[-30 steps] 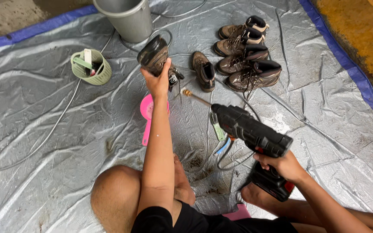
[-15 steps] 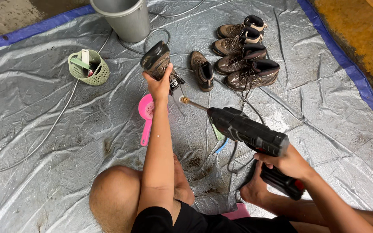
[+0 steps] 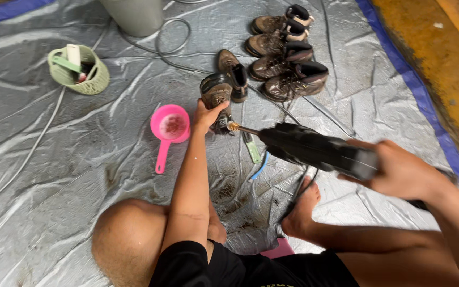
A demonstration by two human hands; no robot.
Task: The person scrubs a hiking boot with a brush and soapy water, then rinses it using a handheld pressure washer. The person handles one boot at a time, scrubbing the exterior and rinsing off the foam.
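Here, the left hand (image 3: 206, 115) had its fingers (image 3: 220, 106) clamped on 1 muddy boot (image 3: 216, 95); the right hand (image 3: 399, 172) gripped a black spray gun (image 3: 314, 149), nozzle at the boot.

From my remote view, the only package-like items sit at ten o'clock, inside the pale green basket (image 3: 94, 79): a flat cream-white rectangular packet (image 3: 74, 55) standing upright against the rim, and beside it a small reddish item (image 3: 82, 77), too small for me to tell its kind. I see no signs, screens or readable labels elsewhere.
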